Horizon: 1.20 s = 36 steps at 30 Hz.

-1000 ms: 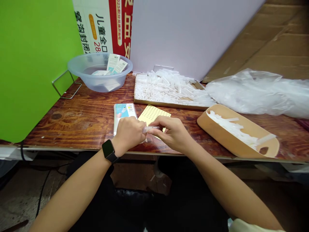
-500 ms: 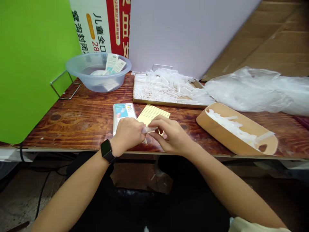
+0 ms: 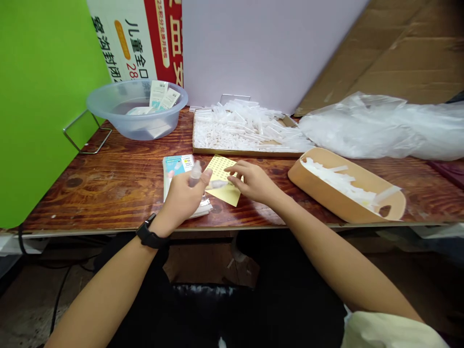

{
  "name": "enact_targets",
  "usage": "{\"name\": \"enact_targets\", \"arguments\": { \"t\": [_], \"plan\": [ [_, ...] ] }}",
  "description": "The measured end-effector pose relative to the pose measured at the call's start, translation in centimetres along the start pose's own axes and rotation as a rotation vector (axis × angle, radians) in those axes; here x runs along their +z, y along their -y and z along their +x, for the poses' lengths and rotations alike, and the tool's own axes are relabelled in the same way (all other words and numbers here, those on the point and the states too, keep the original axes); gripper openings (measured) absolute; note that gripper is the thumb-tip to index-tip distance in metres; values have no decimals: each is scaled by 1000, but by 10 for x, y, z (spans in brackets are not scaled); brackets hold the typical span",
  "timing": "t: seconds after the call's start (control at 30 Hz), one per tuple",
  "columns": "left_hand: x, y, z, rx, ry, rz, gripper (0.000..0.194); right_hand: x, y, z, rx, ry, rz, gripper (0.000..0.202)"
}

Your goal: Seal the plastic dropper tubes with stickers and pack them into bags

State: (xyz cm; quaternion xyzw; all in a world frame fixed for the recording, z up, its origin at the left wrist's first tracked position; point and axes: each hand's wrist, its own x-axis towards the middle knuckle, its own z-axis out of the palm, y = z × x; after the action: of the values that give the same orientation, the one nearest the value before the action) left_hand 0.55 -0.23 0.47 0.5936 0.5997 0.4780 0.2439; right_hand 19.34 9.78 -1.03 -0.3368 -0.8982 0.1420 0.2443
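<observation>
My left hand (image 3: 184, 193), with a black watch at its wrist, is closed round a translucent tube (image 3: 195, 173) that sticks up from its fist. Between the hands is a small clear piece (image 3: 218, 184), blurred, close to my right fingertips. My right hand (image 3: 253, 181) has its fingers curved and apart, and nothing is visibly gripped in it. Beneath the hands lies a yellow sticker sheet (image 3: 230, 194) with rows of small dots. A stack of printed blue and white packets (image 3: 173, 166) is partly hidden by my left hand.
At the back stands a cardboard tray (image 3: 232, 152) of clear tubes and small white pieces. A blue basin (image 3: 126, 121) holds packets at the back left. On the right are a tan bin (image 3: 319, 195) with white strips and a plastic bag (image 3: 362, 128).
My hands have moved apart, and my left hand has turned so that the tube points up. My right fingers have come off the clear piece. The view has shifted slightly.
</observation>
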Motion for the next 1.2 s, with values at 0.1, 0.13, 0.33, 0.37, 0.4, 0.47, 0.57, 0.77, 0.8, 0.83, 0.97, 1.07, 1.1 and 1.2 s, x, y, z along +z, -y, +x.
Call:
{"name": "enact_targets", "arguments": {
  "t": [0.1, 0.13, 0.33, 0.37, 0.4, 0.47, 0.57, 0.77, 0.8, 0.83, 0.97, 1.07, 1.1, 1.2],
  "plan": [
    [-3, -2, 2, -177, 24, -473, 41, 11, -29, 3, -3, 161, 37, 23],
    [-4, -2, 3, -206, 27, -575, 37, 14, -34, 3, -3, 169, 64, 21],
    [-8, -6, 3, -344, 54, -800, 35, 18, -42, 0, 21, 121, 212, 11],
    [-8, -6, 3, -347, 43, -800, 36, 18, -43, 0, 26, 126, 216, 11],
    [-8, -6, 3, -343, 28, -795, 39, 18, -43, 0, 32, 132, 214, 11],
    [-7, -6, 4, -341, -11, -776, 52, 18, -45, -1, 35, 124, 206, 12],
    [-8, -7, 5, -365, -98, -749, 69, 18, -47, -3, -4, 101, 212, 17],
    [-9, -10, 6, -423, -123, -731, 62, 17, -42, 1, -4, 154, 204, 12],
    [-9, -9, 6, -421, -118, -728, 60, 17, -41, 4, 10, 166, 195, 9],
    [-8, -8, 6, -416, -114, -723, 59, 18, -40, 6, 20, 174, 187, 7],
    [-6, -5, 7, -398, -92, -702, 49, 16, -39, 9, 46, 143, 189, 7],
    [-3, -6, 8, -406, -83, -698, 41, 8, -26, 3, 90, 11, 228, 9],
    [-2, -6, 8, -410, -89, -697, 40, 5, -16, 0, 83, -72, 269, 10],
    [6, -9, 7, -423, -110, -710, 48, 0, 28, -7, -67, -271, 443, 11]
  ]
}}
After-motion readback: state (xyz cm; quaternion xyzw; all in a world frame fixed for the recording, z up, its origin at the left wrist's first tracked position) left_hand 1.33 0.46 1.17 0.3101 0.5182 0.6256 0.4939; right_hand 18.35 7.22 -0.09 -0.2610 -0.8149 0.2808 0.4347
